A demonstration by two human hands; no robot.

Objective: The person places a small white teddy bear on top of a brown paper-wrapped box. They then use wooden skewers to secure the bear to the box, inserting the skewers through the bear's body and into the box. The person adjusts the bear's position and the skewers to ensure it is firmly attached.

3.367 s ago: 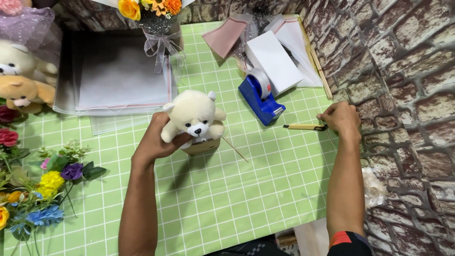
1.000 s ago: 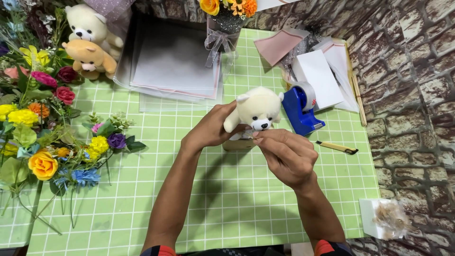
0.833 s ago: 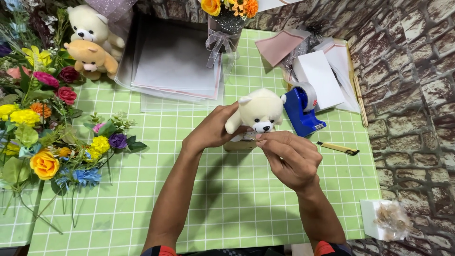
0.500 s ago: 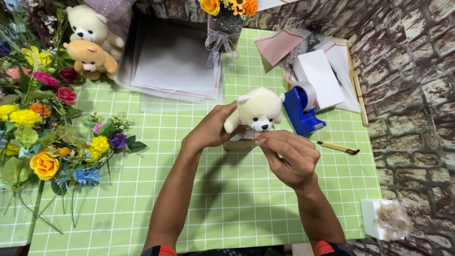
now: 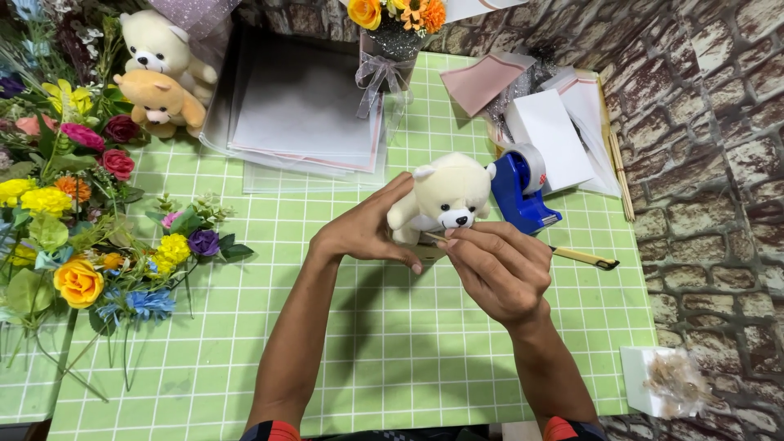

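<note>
Flanking the held cream bear (image 5: 445, 196): tape dispenser (image 5: 523, 192), artificial flowers (image 5: 73, 237).

bare mat (image 5: 408, 351) near, tape dispenser (image 5: 523, 192) beyond

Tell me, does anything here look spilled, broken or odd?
Nothing stands out. The left hand holds a cream teddy bear upright; the right hand pinches a thin stick under it. Nothing looks spilled.

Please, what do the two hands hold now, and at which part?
The left hand holds the cream teddy bear from behind, around its back and lower body. The right hand pinches a thin stick near the bear's underside.
</note>
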